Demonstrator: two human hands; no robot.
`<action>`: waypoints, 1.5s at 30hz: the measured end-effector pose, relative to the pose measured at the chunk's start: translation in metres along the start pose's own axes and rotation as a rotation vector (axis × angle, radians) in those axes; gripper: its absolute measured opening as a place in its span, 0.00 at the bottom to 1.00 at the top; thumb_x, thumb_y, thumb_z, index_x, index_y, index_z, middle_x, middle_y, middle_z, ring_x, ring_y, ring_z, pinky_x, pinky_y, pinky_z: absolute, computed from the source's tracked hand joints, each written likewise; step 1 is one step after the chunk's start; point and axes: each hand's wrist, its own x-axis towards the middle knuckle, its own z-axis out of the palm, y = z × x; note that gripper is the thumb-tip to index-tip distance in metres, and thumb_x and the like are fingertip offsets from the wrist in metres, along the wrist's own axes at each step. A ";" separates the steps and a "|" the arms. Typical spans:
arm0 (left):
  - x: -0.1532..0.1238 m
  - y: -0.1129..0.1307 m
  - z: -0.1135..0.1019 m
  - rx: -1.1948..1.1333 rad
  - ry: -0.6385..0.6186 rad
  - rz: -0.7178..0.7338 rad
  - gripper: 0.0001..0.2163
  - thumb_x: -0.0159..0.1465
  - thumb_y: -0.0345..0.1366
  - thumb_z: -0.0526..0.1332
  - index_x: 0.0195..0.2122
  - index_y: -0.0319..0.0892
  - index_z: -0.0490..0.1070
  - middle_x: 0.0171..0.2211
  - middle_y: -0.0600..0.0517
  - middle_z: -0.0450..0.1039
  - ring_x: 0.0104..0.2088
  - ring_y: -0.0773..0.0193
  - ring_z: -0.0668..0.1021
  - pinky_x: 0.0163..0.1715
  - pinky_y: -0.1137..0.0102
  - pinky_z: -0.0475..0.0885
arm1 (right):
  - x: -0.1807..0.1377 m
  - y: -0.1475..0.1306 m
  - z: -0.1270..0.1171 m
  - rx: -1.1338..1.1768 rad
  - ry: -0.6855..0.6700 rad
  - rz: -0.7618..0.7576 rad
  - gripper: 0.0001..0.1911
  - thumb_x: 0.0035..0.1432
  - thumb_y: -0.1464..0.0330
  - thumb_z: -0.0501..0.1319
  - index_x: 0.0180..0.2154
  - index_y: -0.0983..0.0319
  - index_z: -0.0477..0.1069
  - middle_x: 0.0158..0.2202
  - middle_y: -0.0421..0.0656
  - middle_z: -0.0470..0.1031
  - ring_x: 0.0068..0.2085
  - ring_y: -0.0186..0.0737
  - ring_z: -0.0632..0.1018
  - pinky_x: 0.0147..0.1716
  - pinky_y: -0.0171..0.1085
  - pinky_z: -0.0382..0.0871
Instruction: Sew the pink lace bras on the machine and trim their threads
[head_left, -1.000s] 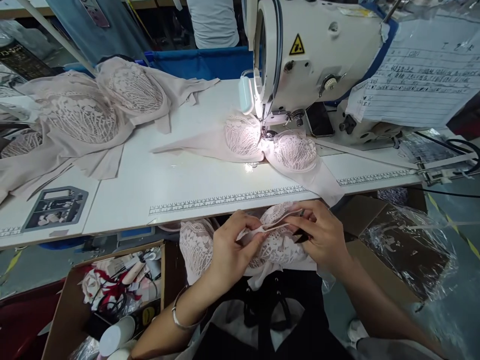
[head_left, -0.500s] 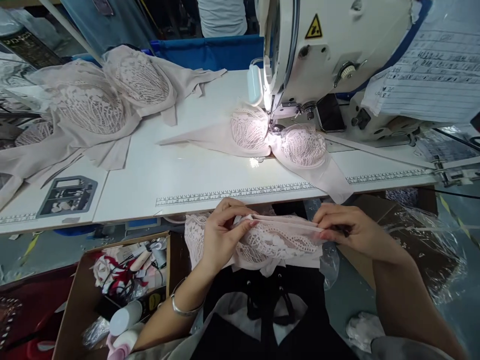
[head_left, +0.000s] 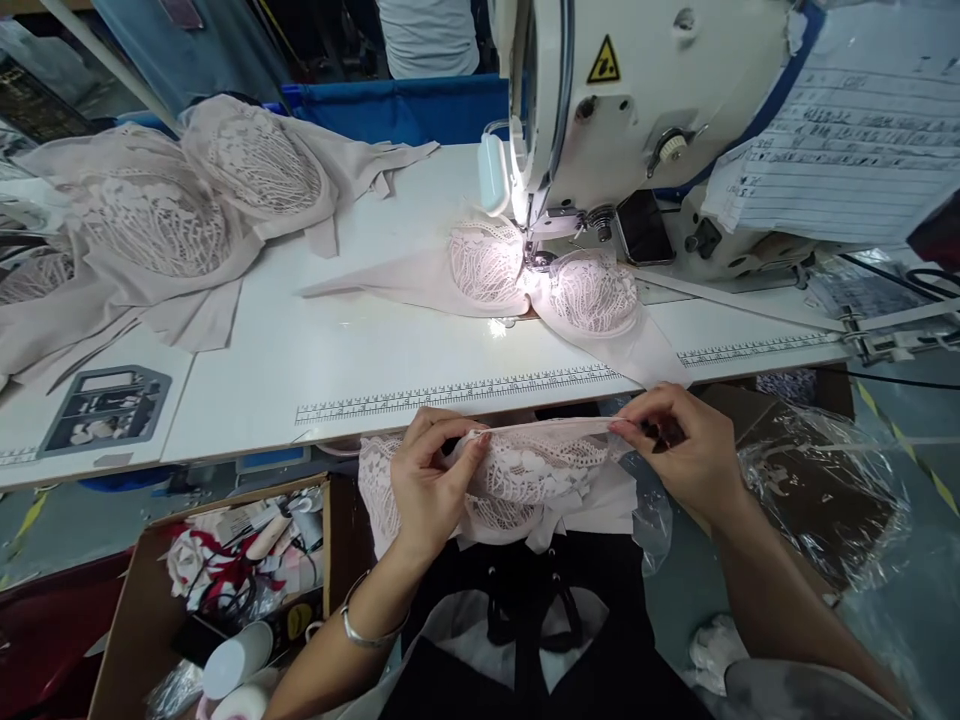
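Note:
A pale pink lace bra point(head_left: 536, 470) lies over my lap, just below the table's front edge. My left hand point(head_left: 433, 480) pinches its upper edge between thumb and fingers. At the other end of that edge, my right hand point(head_left: 679, 445) grips the fabric with thumb and forefinger, and the edge runs straight between the two hands. Another pink bra point(head_left: 592, 290) lies on the table under the needle of the sewing machine point(head_left: 660, 90). A narrow pale strip point(head_left: 742, 298) runs from the machine to a metal guide point(head_left: 874, 340) at the right.
More pink bras point(head_left: 165, 220) are heaped on the table's left. A printed ruler point(head_left: 450, 393) follows the front edge. Below left stands a cardboard box point(head_left: 124, 625) of odds and ends; plastic wrap point(head_left: 832, 490) covers a carton at right. A phone point(head_left: 645, 230) rests beside the machine.
My right hand has moved slightly up, its fingers now pinching the bra's edge higher. The edge looks straighter and tighter. My left hand keeps its pinch; the whole view has shifted a little.

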 end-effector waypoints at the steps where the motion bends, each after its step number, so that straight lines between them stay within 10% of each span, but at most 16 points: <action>1: 0.000 -0.001 0.000 -0.002 0.007 -0.008 0.02 0.63 0.30 0.69 0.34 0.44 0.80 0.31 0.53 0.76 0.34 0.65 0.76 0.31 0.72 0.70 | 0.000 0.000 0.001 -0.020 -0.001 0.011 0.04 0.60 0.67 0.69 0.34 0.57 0.74 0.29 0.39 0.78 0.23 0.34 0.71 0.23 0.35 0.65; 13: 0.000 0.000 -0.002 -0.166 -0.009 -0.108 0.02 0.63 0.36 0.71 0.33 0.46 0.81 0.31 0.52 0.75 0.35 0.63 0.76 0.33 0.70 0.72 | 0.027 -0.004 -0.025 0.301 -0.301 0.057 0.10 0.60 0.62 0.68 0.28 0.58 0.76 0.25 0.40 0.72 0.23 0.32 0.64 0.21 0.36 0.58; 21: 0.024 0.030 -0.008 -0.287 -0.771 -0.026 0.19 0.65 0.47 0.67 0.54 0.44 0.73 0.51 0.43 0.73 0.54 0.53 0.74 0.54 0.60 0.71 | 0.036 -0.042 -0.018 0.342 -0.549 0.005 0.05 0.58 0.71 0.67 0.29 0.60 0.76 0.27 0.39 0.73 0.25 0.31 0.68 0.23 0.33 0.61; 27: 0.019 0.041 0.023 -0.300 -0.628 0.027 0.09 0.70 0.35 0.62 0.31 0.43 0.72 0.32 0.52 0.70 0.34 0.64 0.75 0.35 0.70 0.70 | 0.026 -0.044 -0.001 0.215 -0.506 -0.096 0.05 0.60 0.68 0.68 0.33 0.59 0.72 0.29 0.38 0.74 0.30 0.34 0.72 0.27 0.32 0.64; 31: 0.022 0.038 0.023 -0.353 -0.613 -0.047 0.10 0.69 0.32 0.62 0.29 0.43 0.72 0.31 0.51 0.71 0.34 0.63 0.74 0.35 0.69 0.70 | 0.021 -0.024 -0.010 0.256 -0.416 -0.032 0.17 0.58 0.58 0.70 0.38 0.58 0.65 0.30 0.37 0.74 0.23 0.30 0.66 0.22 0.33 0.59; 45: 0.022 0.037 0.026 -0.480 -0.594 -0.190 0.11 0.69 0.36 0.63 0.28 0.42 0.71 0.39 0.47 0.78 0.41 0.60 0.79 0.43 0.65 0.74 | 0.028 -0.014 -0.017 0.434 -0.434 0.004 0.09 0.66 0.65 0.63 0.32 0.60 0.72 0.35 0.44 0.79 0.24 0.30 0.70 0.21 0.32 0.62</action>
